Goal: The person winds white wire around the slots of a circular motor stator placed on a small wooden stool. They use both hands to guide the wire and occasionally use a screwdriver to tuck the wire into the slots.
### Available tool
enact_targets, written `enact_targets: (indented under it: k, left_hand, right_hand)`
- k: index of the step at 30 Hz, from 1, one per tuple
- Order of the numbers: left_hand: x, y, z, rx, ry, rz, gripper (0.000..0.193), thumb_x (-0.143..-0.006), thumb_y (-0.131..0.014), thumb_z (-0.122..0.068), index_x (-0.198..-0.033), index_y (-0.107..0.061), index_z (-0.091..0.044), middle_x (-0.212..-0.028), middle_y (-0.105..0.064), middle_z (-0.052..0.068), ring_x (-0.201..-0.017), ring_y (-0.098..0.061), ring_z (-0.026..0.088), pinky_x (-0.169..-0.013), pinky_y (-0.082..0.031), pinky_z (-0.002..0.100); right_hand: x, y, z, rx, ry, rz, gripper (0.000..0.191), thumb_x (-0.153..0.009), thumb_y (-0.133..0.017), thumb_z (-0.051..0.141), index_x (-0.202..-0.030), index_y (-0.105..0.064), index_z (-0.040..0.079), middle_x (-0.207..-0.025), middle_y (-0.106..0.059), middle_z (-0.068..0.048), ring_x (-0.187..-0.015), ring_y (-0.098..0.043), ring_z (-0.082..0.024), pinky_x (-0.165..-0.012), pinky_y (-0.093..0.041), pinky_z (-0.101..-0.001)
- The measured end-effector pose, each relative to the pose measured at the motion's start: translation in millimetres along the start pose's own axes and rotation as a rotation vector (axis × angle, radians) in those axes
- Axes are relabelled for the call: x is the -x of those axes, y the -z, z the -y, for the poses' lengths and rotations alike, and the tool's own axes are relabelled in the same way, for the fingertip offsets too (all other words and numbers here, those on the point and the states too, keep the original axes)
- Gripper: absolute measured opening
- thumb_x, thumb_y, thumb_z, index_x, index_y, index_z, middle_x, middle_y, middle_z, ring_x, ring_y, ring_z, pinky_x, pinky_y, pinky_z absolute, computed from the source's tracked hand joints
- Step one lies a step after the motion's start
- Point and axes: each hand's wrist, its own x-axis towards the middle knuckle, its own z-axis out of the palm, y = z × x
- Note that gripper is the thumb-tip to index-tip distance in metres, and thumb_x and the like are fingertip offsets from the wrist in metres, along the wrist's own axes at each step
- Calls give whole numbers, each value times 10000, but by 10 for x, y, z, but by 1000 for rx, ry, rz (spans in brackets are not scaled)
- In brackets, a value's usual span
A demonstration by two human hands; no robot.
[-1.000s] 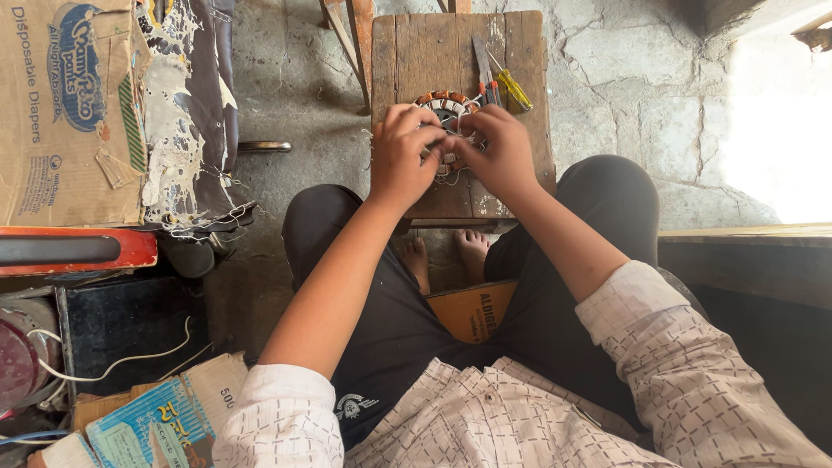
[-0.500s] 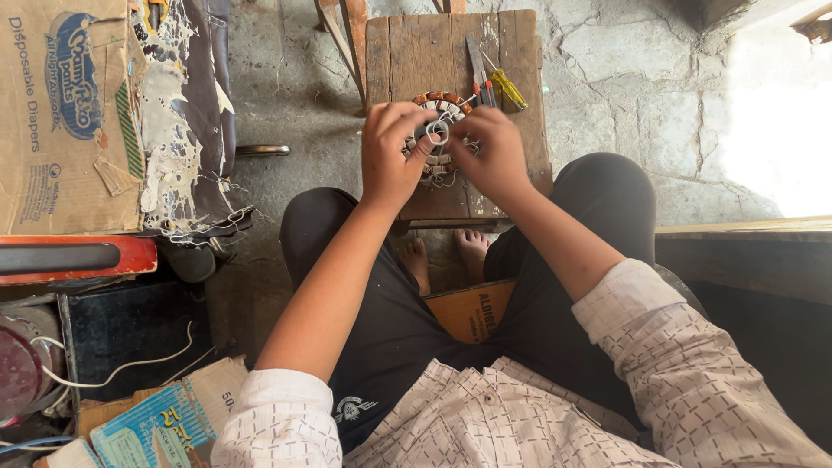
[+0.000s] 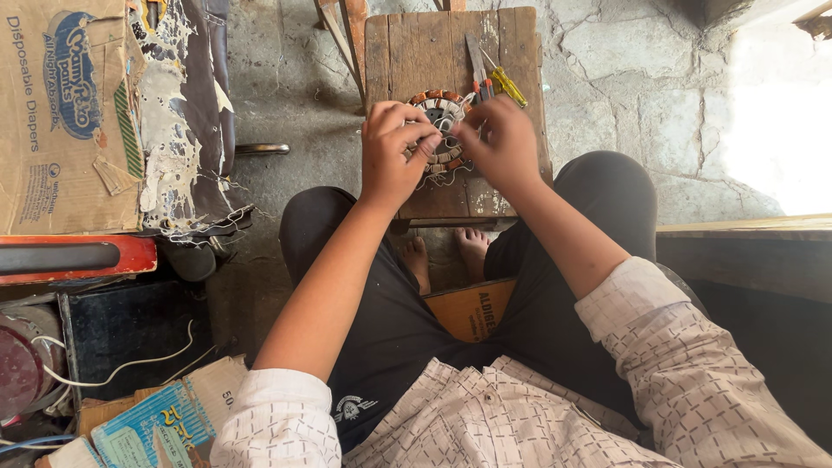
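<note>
Wound stator ring (image 3: 440,130) lying on the small wooden stool (image 3: 407,52), far centre. Left hand (image 3: 392,156) pinches the ring's near-left windings; right hand (image 3: 501,143), fingers curled, grips its right edge. Screwdriver (image 3: 507,84) lies just beyond. Judgement: steady the ring firmly while working the fine wires gently, avoiding kinks.

Checked pale shirt, sleeves rolled; black trousers.
</note>
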Motion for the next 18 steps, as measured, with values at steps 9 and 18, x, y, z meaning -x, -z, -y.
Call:
enact_targets:
  k: [9,18]
  left_hand:
    - [-13,62,-87,104,-33,-60,140,-920,-785,-208,-947,-767,-72,-999,-668,32,-1077,-581,262,-979,-473,403]
    - [-14,-17,-77,-37,-56,160,210,-869,-798,-275,-955,-774,-84,-1054,-693,42,-1106,-593,270,-915,-428,423]
  right_hand:
    - [78,-136,1,180,427,93,208,-751,-867,242,-874,-785,96,-880,-692,-73,-847,-652,-325,-758,-501,-453]
    - [-12,23,-186,-268,93,-99,71,-946,-804,91,-1002,-780,54,-985,-698,-62,-895,-643,-193,-807,-505,-333]
